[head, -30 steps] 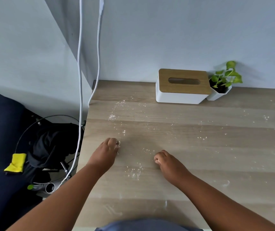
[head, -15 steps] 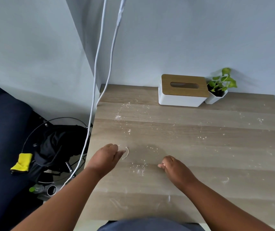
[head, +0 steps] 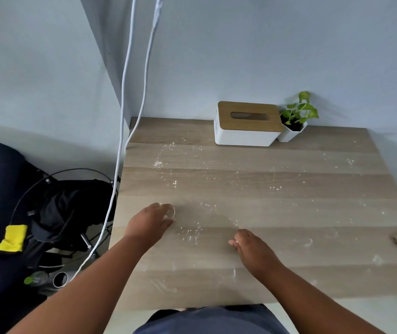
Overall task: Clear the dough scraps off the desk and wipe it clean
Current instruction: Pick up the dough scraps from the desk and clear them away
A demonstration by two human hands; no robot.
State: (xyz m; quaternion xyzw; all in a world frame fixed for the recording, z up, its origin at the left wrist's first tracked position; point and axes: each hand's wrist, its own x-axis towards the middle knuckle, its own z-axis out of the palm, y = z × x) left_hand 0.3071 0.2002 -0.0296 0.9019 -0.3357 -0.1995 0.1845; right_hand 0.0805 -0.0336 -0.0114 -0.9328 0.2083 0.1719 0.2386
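scraps: white crumbs strewn over the desk; thickest between the hands
left hand: fingers curled, pinching a thin curl of dough
right hand: fingertips pinched on a small white bit, probably dough
advice: pinch larger bits first; sweep crumbs into one heap; wipe afterwards

One head-worn wide-angle view looks forward and steeply down, close over the desk, toward its far wall-side edge
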